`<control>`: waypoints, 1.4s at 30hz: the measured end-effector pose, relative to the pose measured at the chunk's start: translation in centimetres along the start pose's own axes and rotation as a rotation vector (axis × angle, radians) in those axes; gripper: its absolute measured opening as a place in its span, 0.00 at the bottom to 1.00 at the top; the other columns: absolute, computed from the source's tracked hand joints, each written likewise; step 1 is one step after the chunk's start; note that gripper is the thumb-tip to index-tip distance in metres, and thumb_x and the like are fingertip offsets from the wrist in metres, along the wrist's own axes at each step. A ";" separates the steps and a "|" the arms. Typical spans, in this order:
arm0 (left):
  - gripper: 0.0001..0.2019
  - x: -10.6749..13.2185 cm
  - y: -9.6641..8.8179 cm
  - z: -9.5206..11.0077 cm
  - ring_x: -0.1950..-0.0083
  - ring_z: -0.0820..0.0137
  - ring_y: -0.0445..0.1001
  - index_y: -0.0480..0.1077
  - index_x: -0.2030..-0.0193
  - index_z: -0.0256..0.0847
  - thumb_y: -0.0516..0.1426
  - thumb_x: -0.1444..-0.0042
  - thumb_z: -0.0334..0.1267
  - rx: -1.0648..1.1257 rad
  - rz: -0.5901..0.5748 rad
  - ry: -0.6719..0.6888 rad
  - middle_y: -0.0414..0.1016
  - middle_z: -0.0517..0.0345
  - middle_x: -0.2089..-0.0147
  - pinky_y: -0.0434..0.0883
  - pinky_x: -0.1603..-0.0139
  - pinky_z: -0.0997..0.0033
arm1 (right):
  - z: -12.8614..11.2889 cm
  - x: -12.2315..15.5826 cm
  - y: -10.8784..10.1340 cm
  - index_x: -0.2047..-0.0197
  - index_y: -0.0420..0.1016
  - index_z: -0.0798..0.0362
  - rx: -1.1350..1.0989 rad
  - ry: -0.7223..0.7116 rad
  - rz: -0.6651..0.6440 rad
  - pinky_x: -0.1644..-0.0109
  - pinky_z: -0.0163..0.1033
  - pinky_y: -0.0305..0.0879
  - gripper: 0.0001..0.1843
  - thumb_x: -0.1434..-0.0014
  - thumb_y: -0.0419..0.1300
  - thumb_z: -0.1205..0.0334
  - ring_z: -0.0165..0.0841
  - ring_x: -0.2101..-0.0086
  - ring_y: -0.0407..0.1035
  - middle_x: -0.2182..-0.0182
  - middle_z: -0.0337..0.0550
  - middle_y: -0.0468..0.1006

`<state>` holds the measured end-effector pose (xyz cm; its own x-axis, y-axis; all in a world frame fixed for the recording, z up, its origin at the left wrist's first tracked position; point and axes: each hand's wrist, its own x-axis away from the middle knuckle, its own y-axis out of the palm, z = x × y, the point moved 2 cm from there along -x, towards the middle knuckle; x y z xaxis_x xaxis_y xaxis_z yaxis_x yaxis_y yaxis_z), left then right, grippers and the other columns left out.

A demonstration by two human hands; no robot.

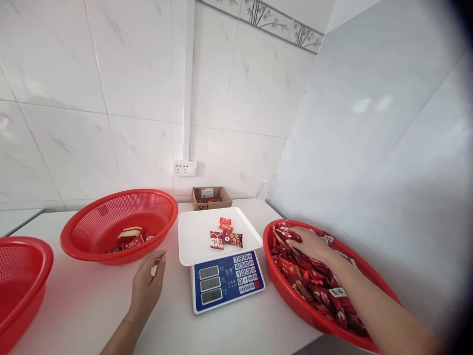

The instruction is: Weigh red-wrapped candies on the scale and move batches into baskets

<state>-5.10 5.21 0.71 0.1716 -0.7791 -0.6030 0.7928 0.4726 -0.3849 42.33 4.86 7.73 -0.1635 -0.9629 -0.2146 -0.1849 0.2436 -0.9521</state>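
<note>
My right hand (309,242) reaches into the red basin (291,298) on the right, which is full of red snack packets (321,288). Its fingers are closed around a few of those packets. My left hand (148,286) hovers over the white table with fingers loosely spread and nothing in it, just left of a digital scale (225,281). The scale's white tray (192,241) holds several red packets (225,235). A red mesh basket (111,217) behind my left hand contains a few packets (129,237).
Another red basket (18,276) sits at the left edge. A small cardboard box (211,197) and a clear bottle (262,191) stand against the tiled wall, below a power socket (185,168). A white wall closes in on the right.
</note>
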 end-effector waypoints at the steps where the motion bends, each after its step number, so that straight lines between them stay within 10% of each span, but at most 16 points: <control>1: 0.15 0.0 0.0 0.0 0.62 0.65 0.74 0.70 0.60 0.41 0.49 0.43 0.48 0.002 0.001 0.006 0.75 0.52 0.62 0.72 0.69 0.71 | -0.2 -0.1 0.1 0.53 0.74 0.52 0.032 0.005 -0.007 0.47 0.43 0.61 0.18 0.48 0.56 0.59 0.39 0.52 0.68 0.52 0.46 0.75; 14: 0.13 0.0 0.1 0.1 0.60 0.64 0.73 0.70 0.60 0.41 0.50 0.42 0.46 0.038 0.012 -0.002 0.74 0.52 0.62 0.72 0.67 0.69 | -0.5 -1.1 -3.8 0.58 0.75 0.49 0.134 0.087 0.177 0.55 0.43 0.64 0.18 0.44 0.46 0.63 0.41 0.58 0.71 0.60 0.46 0.78; 28: 0.12 0.0 -0.1 0.2 0.59 0.65 0.73 0.70 0.60 0.41 0.49 0.41 0.43 0.089 0.018 0.012 0.73 0.51 0.61 0.72 0.61 0.64 | -21.0 -2.3 3.7 0.50 0.72 0.51 -0.036 -0.477 -0.005 0.50 0.44 0.59 0.20 0.42 0.46 0.68 0.41 0.54 0.66 0.57 0.49 0.75; 42: 0.11 0.1 -0.2 0.6 0.59 0.65 0.73 0.70 0.61 0.41 0.49 0.41 0.42 0.098 0.008 0.014 0.74 0.52 0.62 0.72 0.61 0.66 | -15.7 -4.4 4.7 0.45 0.65 0.54 -0.490 -0.127 -0.094 0.46 0.41 0.61 0.23 0.42 0.49 0.57 0.35 0.51 0.67 0.50 0.48 0.73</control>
<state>-4.89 4.79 1.22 0.1710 -0.7692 -0.6157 0.8451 0.4357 -0.3097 27.00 12.09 7.67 -0.0108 -0.9823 -0.1872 -0.6307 0.1520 -0.7610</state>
